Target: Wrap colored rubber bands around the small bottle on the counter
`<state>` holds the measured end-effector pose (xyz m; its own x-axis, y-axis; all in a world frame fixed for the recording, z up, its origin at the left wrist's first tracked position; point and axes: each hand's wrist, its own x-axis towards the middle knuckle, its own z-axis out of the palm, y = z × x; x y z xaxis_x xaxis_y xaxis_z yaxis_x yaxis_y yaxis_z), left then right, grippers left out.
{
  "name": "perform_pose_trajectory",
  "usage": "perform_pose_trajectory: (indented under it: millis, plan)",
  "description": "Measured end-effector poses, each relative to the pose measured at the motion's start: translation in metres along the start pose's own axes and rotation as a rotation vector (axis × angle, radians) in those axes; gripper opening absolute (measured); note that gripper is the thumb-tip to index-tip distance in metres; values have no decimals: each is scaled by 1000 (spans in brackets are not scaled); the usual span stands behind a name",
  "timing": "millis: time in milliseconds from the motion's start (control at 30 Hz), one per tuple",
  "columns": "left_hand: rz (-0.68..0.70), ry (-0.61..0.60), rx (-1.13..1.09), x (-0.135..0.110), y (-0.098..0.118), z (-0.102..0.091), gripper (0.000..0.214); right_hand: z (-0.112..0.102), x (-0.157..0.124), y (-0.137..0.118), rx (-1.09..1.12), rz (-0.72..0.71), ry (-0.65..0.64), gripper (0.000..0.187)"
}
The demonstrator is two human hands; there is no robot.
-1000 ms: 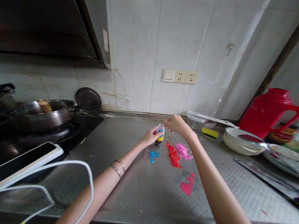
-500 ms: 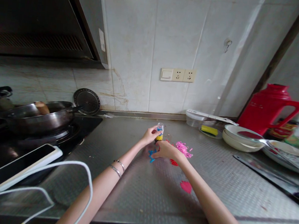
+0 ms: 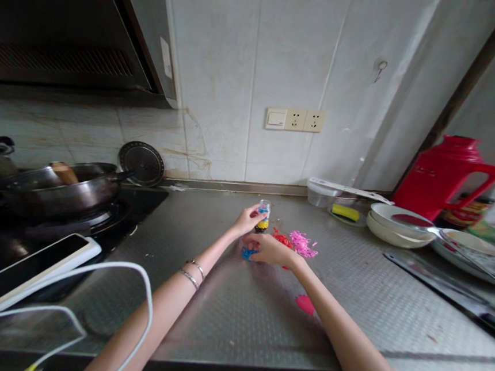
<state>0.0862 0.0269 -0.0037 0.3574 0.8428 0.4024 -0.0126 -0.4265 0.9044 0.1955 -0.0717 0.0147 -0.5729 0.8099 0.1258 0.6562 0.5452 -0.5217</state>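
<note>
A: Nearest the camera there's a white cable (image 3: 135, 279) looping over the stove edge, with a phone (image 3: 27, 270) lying beside it. What are the hands doing further out?

B: The right hand (image 3: 268, 249) lies low on the steel counter (image 3: 235, 323), fingers curled down onto the small heap of blue pieces (image 3: 248, 253) — pinching at them, though whether one is actually caught I cannot tell. Just beyond, the left hand (image 3: 248, 219) grips a little clear bottle (image 3: 263, 214) upright, thumb and fingers closed round its side.

A: How would you judge the handling?

B: The pieces look tiny and light, probably stiff plastic, so they'd skid on the smooth metal — a fingertip pinch on one at a time seems best. The bottle is light as well, and likely to tip, so holding its body near the middle suits it. It already has yellow and blue layers inside.

A: And past that?

B: Red pieces (image 3: 284, 239) and pink pieces (image 3: 303, 245) lie just right of the bottle, a pan (image 3: 57, 186) to the far left, bowls (image 3: 395, 224) and a red jug (image 3: 443, 176) to the right.
</note>
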Motion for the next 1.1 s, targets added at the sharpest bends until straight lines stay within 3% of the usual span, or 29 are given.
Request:
perform_pose_trajectory:
  millis: [267, 533, 767, 933, 1100]
  plan:
    - [10, -9, 29, 0, 0, -1, 44, 2, -2, -5, -94, -81, -10, 23]
    - [21, -12, 33, 0, -1, -1, 44, 5, -5, -10, -201, -70, 51, 21]
    - [21, -8, 25, 1, -1, -1, 43, 2, -4, -10, -91, -47, 105, 20]
    - [36, -16, 24, 1, -2, 0, 42, -9, -6, -13, 18, -37, 194, 20]
    - [56, -19, 64, 1, -2, -1, 41, -35, -17, -16, 27, -13, 302, 22]
